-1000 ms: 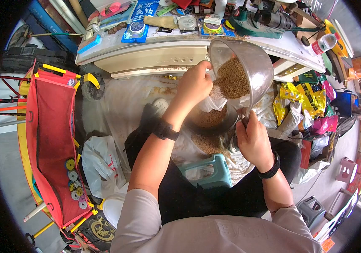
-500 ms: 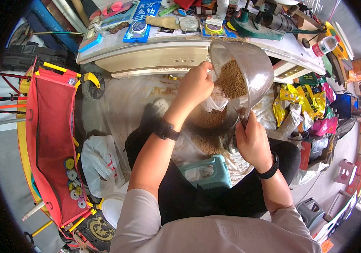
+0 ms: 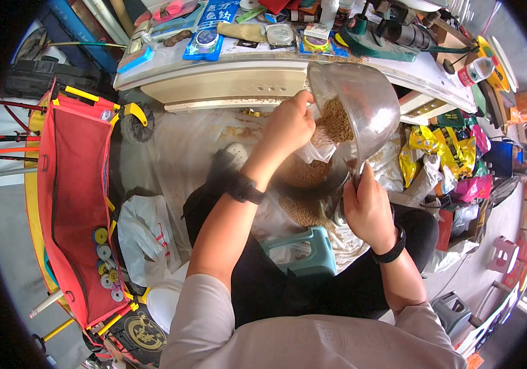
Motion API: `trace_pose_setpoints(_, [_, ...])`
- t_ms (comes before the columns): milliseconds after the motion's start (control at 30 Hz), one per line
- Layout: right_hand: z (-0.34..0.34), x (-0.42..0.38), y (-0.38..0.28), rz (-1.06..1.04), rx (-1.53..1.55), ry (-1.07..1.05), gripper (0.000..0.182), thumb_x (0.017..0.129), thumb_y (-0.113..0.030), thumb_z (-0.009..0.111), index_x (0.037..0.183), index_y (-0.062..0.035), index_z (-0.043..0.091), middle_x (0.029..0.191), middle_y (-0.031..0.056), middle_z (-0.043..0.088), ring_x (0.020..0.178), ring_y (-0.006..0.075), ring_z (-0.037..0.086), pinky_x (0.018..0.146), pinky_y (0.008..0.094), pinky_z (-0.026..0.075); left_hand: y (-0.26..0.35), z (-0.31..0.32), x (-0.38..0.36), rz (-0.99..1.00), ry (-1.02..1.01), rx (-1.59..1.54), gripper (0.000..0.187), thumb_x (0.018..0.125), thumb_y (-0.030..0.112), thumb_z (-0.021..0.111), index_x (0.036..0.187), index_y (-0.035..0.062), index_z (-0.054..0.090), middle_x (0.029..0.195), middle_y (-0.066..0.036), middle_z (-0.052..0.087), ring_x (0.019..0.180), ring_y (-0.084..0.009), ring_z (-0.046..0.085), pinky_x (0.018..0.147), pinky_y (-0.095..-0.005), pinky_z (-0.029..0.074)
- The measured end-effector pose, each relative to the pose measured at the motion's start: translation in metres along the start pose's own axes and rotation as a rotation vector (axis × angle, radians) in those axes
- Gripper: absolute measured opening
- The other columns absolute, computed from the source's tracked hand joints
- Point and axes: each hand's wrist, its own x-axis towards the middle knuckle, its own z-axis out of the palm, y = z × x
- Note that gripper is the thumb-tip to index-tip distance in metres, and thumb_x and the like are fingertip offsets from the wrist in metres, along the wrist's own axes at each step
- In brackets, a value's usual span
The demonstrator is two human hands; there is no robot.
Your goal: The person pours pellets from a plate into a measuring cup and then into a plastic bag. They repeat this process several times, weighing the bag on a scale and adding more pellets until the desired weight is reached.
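Observation:
My right hand (image 3: 369, 209) is closed round the handle of a large see-through plastic scoop (image 3: 377, 98), tipped on its side. Brown granules (image 3: 335, 120) slope down inside it toward its lower lip. Against the scoop's left edge, my left hand (image 3: 289, 125) is pinched on the rim of a clear plastic bag (image 3: 319, 151), which hangs under that lip. Below the bag is a dark round basin (image 3: 339, 177) holding more brown granules; the hands and bag partly cover it. In front of the basin, a further heap of granules (image 3: 303, 212) shows on plastic sheeting.
A pale green stool (image 3: 319, 243) stands between my knees. Ahead is a cluttered workbench (image 3: 245, 64) with a green machine (image 3: 374, 43). To the left are a red fabric trough (image 3: 82, 203) and a white plastic bag (image 3: 143, 234); at right lie yellow packets (image 3: 442, 147).
The granules in the scoop have shrunk to a smaller heap and slid toward the bag. Both hands keep almost the same position and grip.

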Motion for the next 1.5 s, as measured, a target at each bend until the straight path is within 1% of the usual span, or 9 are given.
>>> trace_pose_setpoints(433, [0.007,-0.002,0.0,-0.074,-0.039,0.014,0.041,0.082,-0.003,0.051,0.115,0.0143,0.034,0.065,0.0275,0.056,0.059,0.0455,0.056,0.052,0.0519,0.045,-0.014,0.007,0.001,0.148,0.029,-0.053,0.019,0.083,0.008,0.049,0.1,0.0036,0.057,0.091,-0.023,0.063,0.091,-0.0412,0.059,0.077,-0.0486,0.047])
trace_pose_setpoints(800, [0.003,0.0,0.002,0.045,0.172,-0.071,0.041,0.084,-0.001,0.051,0.118,0.012,0.034,0.077,0.0323,0.056,0.07,0.0473,0.057,0.059,0.0501,0.045,0.003,-0.003,-0.003,-0.007,-0.05,0.016,0.021,0.086,0.01,0.049,0.105,0.0018,0.056,0.092,-0.025,0.063,0.09,-0.0413,0.06,0.077,-0.0451,0.047])
trace_pose_setpoints(867, [0.003,0.003,0.009,0.041,0.43,0.078,0.031,0.089,-0.004,0.05,0.115,0.0085,0.04,0.083,0.0269,0.057,0.072,0.0389,0.06,0.064,0.0442,0.047,0.006,-0.004,-0.003,-0.022,-0.054,0.004,0.021,0.087,0.009,0.049,0.105,0.0024,0.056,0.091,-0.024,0.063,0.09,-0.041,0.06,0.077,-0.045,0.047])
trace_pose_setpoints(900, [0.004,0.002,0.011,0.14,0.517,0.119,0.028,0.093,-0.008,0.049,0.118,0.0051,0.046,0.086,0.0156,0.058,0.075,0.0214,0.058,0.066,0.0328,0.047,0.007,-0.004,-0.004,-0.038,-0.061,-0.008,0.021,0.087,0.008,0.048,0.106,0.003,0.056,0.091,-0.024,0.063,0.09,-0.0406,0.06,0.077,-0.0449,0.047])
trace_pose_setpoints(1000, [-0.011,0.013,0.008,0.25,0.897,0.1,0.043,0.095,-0.01,0.05,0.135,-0.0001,0.04,0.084,0.0013,0.055,0.068,0.0057,0.051,0.062,0.0195,0.044,0.005,-0.003,-0.003,0.02,-0.033,0.017,0.021,0.087,0.008,0.049,0.106,0.0042,0.057,0.087,-0.023,0.063,0.085,-0.0371,0.062,0.074,-0.043,0.047])
trace_pose_setpoints(1167, [-0.025,0.023,0.052,0.229,0.629,0.113,0.043,0.093,-0.01,0.054,0.132,0.0004,0.041,0.082,0.0021,0.058,0.067,0.0089,0.054,0.062,0.0229,0.044,0.012,-0.008,-0.005,0.038,-0.142,-0.101,0.021,0.088,0.007,0.049,0.108,0.0041,0.057,0.089,-0.019,0.064,0.081,-0.0284,0.062,0.072,-0.0368,0.047])
trace_pose_setpoints(1233, [-0.025,0.027,0.056,0.139,0.378,0.296,0.044,0.09,-0.006,0.056,0.129,0.0006,0.036,0.081,0.0053,0.058,0.068,0.0108,0.055,0.06,0.0257,0.045,0.011,-0.01,-0.01,0.115,-0.21,-0.161,0.023,0.089,0.006,0.049,0.111,0.0044,0.057,0.094,-0.015,0.064,0.084,-0.0209,0.062,0.075,-0.0324,0.047])
trace_pose_setpoints(1367, [-0.035,0.029,0.049,0.268,0.564,0.229,0.054,0.088,-0.002,0.054,0.13,-0.0004,0.021,0.078,0.0119,0.058,0.068,0.0192,0.058,0.062,0.0308,0.047,0.012,-0.013,-0.023,0.183,-0.336,-0.26,0.024,0.091,0.005,0.048,0.113,0.0004,0.056,0.105,-0.01,0.063,0.092,-0.0159,0.059,0.08,-0.0302,0.046])
trace_pose_setpoints(1500, [-0.027,0.027,0.05,0.136,0.436,0.14,0.063,0.089,-0.015,0.059,0.134,-0.0036,0.015,0.081,0.0134,0.058,0.07,0.0188,0.058,0.064,0.0332,0.048,0.035,-0.027,-0.046,0.076,-0.475,-0.307,0.024,0.091,0.004,0.047,0.113,0.0008,0.057,0.103,-0.004,0.061,0.081,-0.0081,0.052,0.076,-0.0251,0.045])
